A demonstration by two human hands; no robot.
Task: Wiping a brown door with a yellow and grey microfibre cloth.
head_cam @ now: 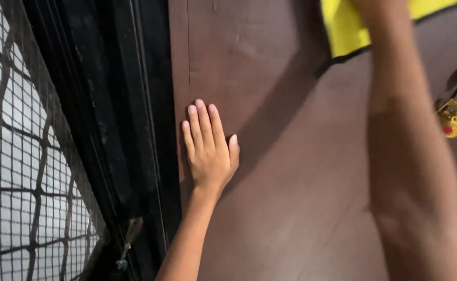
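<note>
The left hand (209, 148) lies flat, fingers spread slightly, against the brown door (291, 171) near its left edge. The right hand's grip cannot be told, being cut off at the top by the yellow cloth (345, 26) pressed high on the door.

The left hand (209, 148) is pressed flat against a brown door (291, 182); a yellow cloth (345, 26) is held above by the right arm.

Left hand (210, 151), at 7 o'clock of centre: bare, slender fingers (203, 122), short plain nails, no ring or watch; forearm unsleeved. Right forearm (413, 156), at 3 o'clock: bare, unsleeved, blurred; its hand lies beyond the top edge.
</note>
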